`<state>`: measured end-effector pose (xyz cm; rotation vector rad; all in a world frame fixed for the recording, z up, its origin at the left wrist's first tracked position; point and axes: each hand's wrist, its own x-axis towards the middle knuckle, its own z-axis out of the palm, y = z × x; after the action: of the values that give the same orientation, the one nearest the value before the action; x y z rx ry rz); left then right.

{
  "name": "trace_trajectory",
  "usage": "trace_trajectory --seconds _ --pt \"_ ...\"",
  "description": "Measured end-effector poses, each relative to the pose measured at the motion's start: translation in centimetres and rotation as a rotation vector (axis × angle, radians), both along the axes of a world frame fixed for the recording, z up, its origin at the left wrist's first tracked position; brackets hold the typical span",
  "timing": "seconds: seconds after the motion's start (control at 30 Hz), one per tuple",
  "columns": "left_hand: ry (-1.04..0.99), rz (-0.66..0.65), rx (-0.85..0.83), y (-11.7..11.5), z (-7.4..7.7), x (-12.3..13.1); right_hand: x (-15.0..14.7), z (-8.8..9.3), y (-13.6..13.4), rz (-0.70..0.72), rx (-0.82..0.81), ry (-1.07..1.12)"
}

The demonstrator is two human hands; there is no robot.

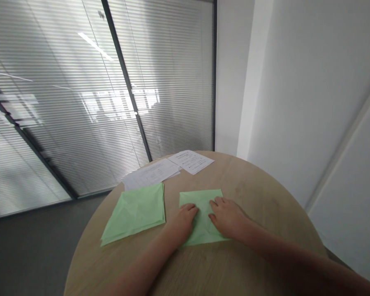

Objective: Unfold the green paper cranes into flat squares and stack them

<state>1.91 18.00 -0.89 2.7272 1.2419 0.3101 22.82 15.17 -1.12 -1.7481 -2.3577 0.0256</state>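
Observation:
A square green sheet, apparently folded, lies flat on the round wooden table. My left hand rests on its left part, fingertips pointing right and fingers close together. On the sheet's right side lies my right hand, palm down with its fingers a little spread. Neither hand lifts the sheet. To the left, a stack of green sheets lies on the table, untouched, its layered edges showing at the right and bottom.
Printed white papers and more white sheets lie at the table's far edge. Behind stands a glass partition with blinds; a white wall rises on the right.

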Motion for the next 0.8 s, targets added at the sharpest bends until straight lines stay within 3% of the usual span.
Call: trace_trajectory --seconds 0.23,0.43,0.63,0.8 --pt "0.113 0.21 -0.023 -1.1 -0.6 0.9 0.3 -2.9 1.6 0.036 0.0 0.085" --pt "0.186 0.29 -0.022 -1.3 -0.6 1.0 1.6 -2.9 3.5 0.03 -0.06 0.116" --pt "0.227 0.408 -0.016 -1.3 -0.5 0.6 2.8 -3.0 4.7 -0.085 -0.135 0.076" --pt "0.254 0.428 -0.033 -3.2 0.0 -0.7 3.2 -3.2 4.9 -0.116 -0.133 0.032"
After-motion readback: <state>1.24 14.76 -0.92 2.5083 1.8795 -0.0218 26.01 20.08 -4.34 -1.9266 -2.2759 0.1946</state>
